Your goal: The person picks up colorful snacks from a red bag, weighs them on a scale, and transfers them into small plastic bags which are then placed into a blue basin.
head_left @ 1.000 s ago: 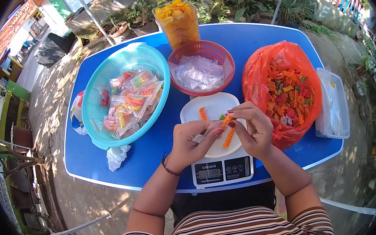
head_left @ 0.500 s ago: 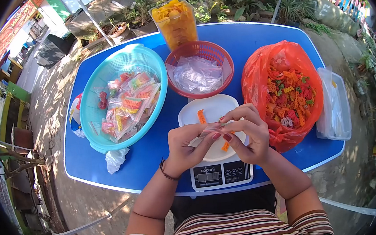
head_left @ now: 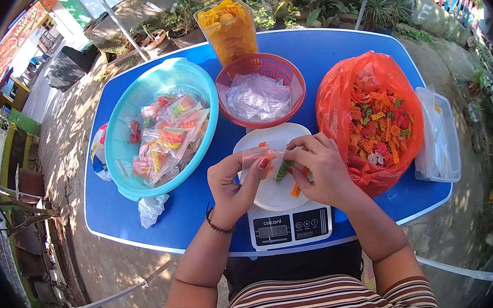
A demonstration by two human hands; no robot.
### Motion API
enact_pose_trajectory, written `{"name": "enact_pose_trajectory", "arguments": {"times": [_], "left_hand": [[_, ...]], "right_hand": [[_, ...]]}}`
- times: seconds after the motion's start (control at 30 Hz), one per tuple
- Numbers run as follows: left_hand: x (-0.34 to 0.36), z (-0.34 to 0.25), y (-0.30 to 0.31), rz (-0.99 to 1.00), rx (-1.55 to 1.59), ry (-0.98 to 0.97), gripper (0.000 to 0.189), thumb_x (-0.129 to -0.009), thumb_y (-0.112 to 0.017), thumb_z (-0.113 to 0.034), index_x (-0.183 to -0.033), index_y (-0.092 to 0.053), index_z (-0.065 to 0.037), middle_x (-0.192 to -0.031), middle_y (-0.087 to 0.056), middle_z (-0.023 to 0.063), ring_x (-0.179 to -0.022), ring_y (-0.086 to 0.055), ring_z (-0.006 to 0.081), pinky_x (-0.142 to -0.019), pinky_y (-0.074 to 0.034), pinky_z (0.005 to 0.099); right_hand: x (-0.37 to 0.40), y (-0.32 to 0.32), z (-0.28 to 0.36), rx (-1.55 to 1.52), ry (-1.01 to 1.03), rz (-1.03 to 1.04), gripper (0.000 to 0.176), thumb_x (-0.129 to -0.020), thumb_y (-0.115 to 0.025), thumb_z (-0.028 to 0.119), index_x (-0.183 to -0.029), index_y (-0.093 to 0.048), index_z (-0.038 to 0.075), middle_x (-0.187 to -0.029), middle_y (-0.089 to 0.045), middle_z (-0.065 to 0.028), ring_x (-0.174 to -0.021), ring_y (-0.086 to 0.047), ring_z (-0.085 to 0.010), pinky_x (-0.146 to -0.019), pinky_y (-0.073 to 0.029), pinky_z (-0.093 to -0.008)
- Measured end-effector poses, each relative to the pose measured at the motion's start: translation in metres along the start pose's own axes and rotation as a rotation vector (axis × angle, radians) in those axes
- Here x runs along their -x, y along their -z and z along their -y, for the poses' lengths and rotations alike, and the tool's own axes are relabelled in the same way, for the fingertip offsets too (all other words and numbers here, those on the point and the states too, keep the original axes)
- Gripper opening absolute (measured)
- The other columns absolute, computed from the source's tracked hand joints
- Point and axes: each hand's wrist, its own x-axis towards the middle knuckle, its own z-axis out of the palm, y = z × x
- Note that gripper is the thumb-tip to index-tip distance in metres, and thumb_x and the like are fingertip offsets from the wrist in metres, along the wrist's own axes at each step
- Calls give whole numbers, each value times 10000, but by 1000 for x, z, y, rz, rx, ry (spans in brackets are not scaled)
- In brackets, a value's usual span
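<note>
A small clear zip-lock bag [head_left: 264, 155] with a red strip along its mouth is pinched between the thumb and fingers of my left hand [head_left: 232, 181]. My right hand [head_left: 323, 171] has its curled fingertips at the bag's right edge. Both hands hover above the white plate [head_left: 265, 136] of a kitchen scale [head_left: 291, 228], whose display is lit. Below the bag, a green snack piece [head_left: 284, 169] and an orange snack piece [head_left: 295, 191] show on the plate, partly hidden by my fingers.
A turquoise basket [head_left: 211, 119] with filled snack bags stands left. Behind the scale is a red basket [head_left: 297, 99] of clear bags, and a tub of yellow chips [head_left: 230, 32]. At right are a red plastic bag [head_left: 335, 93] of colorful snacks and a clear container [head_left: 451, 136].
My hands have drawn slightly apart and the zip-lock bag now shows spread between them. The green piece beneath has come into sight.
</note>
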Motion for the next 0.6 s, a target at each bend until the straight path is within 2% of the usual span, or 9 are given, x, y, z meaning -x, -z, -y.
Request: {"name": "enact_pose_trajectory", "arguments": {"times": [0.17, 0.27, 0.37, 0.47, 0.6], "left_hand": [[0, -2, -1, 30, -18, -26, 209, -990, -670, -97, -1107, -695, 74, -912, -742, 95, -770, -658, 90, -705, -533, 235], [0, -2, -1, -28, 35, -3, 205, -961, -711, -122, -1082, -738, 41, -893, -770, 106, -781, -703, 99, -717, -545, 229], [-1, 0, 0, -39, 48, -26, 201, -969, -699, -114, -1085, -735, 46, -899, -765, 108, -772, -695, 97, -711, -546, 231], [-1, -1, -1, -47, 39, -22, 201, -972, -692, -106, -1094, -731, 49, -899, -761, 107, -775, -693, 96, -708, -546, 231], [-1, 1, 0, -34, 15, -45, 196, -966, -697, -101, -1095, -733, 42, -899, -765, 101, -775, -696, 97, -712, -550, 234]], "right_hand": [[-1, -2, -1, -12, -19, -12, 195, -800, -765, 107, -987, -710, 92, -1127, -650, -20, -1042, -556, -258, -908, -418, -405], [-2, 0, 0, -36, -43, -7, 188, -800, -770, 101, -968, -687, 85, -1080, -663, -16, -1035, -559, -253, -907, -414, -403], [-2, 2, 1, -48, -17, -3, 183, -803, -771, 98, -954, -670, 79, -989, -675, -8, -1014, -567, -244, -908, -406, -395], [-2, 0, 0, -80, 42, -94, 182, -805, -769, 88, -956, -668, 75, -916, -678, -7, -936, -585, -249, -872, -414, -394], [-4, 1, 0, -245, 8, -236, 167, -828, -752, -4, -958, -659, 43, -900, -673, -61, -895, -629, -222, -811, -480, -348]]}}
